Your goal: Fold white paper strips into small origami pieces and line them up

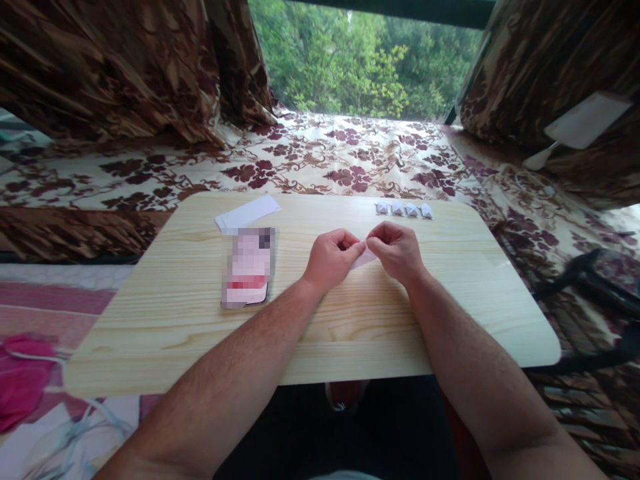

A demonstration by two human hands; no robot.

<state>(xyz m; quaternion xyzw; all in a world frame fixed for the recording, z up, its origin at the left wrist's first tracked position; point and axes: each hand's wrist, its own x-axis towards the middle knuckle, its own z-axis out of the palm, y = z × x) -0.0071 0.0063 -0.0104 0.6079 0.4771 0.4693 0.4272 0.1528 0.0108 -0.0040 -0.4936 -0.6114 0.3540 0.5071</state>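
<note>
My left hand point(331, 257) and my right hand point(397, 250) meet over the middle of a light wooden table point(200, 333). Both pinch a small piece of white paper point(364, 259) held between their fingertips, just above the tabletop. Most of the paper is hidden by my fingers. Several small folded white paper figures point(404, 209) stand in a row near the far edge, beyond my right hand.
A strip of white paper point(247, 213) lies at the table's far left, and a phone point(248, 267) rests flat below it. Floral bedding point(325, 157), brown curtains and a window lie beyond. Pink cloth point(23, 377) is at lower left, dark stand legs point(595, 273) at right.
</note>
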